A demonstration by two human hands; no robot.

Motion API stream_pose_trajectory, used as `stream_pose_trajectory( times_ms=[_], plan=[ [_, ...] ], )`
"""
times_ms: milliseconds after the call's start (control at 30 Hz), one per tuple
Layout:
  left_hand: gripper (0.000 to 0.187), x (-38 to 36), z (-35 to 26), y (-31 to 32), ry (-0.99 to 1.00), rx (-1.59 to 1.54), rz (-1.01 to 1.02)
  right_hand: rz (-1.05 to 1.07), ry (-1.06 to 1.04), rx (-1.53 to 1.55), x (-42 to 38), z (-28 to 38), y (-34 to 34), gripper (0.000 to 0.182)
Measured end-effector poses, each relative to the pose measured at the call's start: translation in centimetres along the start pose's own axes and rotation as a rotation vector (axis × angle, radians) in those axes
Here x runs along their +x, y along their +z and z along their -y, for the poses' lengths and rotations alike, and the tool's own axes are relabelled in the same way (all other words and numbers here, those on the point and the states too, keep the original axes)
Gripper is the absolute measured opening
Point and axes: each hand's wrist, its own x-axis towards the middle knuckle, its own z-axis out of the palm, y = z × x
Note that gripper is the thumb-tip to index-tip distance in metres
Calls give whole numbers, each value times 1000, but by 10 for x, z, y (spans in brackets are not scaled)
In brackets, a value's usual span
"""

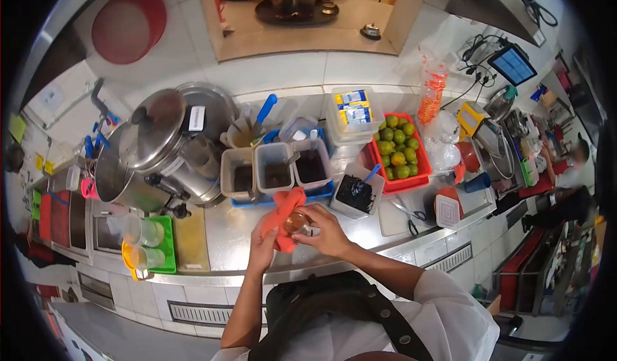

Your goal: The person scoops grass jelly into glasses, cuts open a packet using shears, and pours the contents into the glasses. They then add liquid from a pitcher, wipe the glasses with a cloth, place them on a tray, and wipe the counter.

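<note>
My left hand [262,244] is closed on an orange-red cloth [284,214] above the front of the steel counter. Against the cloth's right side is a small clear glass [296,221] with a brownish look, gripped by my right hand [326,232]. The cloth touches the glass, and its lower part hangs between my hands. Just behind them, three clear containers with dark contents, the middle one [274,168] among them, stand in a blue tray [315,194]. A further tub of black contents [355,193] with a blue-handled utensil stands to the right.
Left are a large steel pot [128,175], a lidded steel vessel [154,126] and a green tray [168,245] with cups. Right are a red crate [407,184] of green citrus, scissors [411,216] and a blue cup [477,182]. People stand at the far right and beyond the hatch.
</note>
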Motion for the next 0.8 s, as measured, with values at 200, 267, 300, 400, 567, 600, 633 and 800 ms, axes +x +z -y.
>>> stream_pose_trajectory(
  times_ms=[200,267,300,400,567,600,633,800],
  plan=[
    [41,33,3,69,-101,-196,65,-118,-69,-180,-9,-18,-64,65],
    [40,43,4,85,-142,-170,95,-92,-25,-119,-11,-17,-85,63],
    [40,48,5,92,-162,-159,107,-76,-4,-89,-11,-14,-96,62],
    [37,60,1,116,-215,-111,172,-96,-42,-107,-10,-16,-120,62],
    [37,70,-11,148,-344,-285,172,-37,-1,-93,4,-7,-152,60],
    [38,70,-12,151,-356,-331,163,-55,-53,-93,8,-9,-155,58],
    [38,72,-10,153,-347,-342,152,-49,-84,-118,12,-10,-158,58],
    [34,77,-2,157,-347,-368,34,66,-64,-139,36,-6,-172,58]
  ],
)
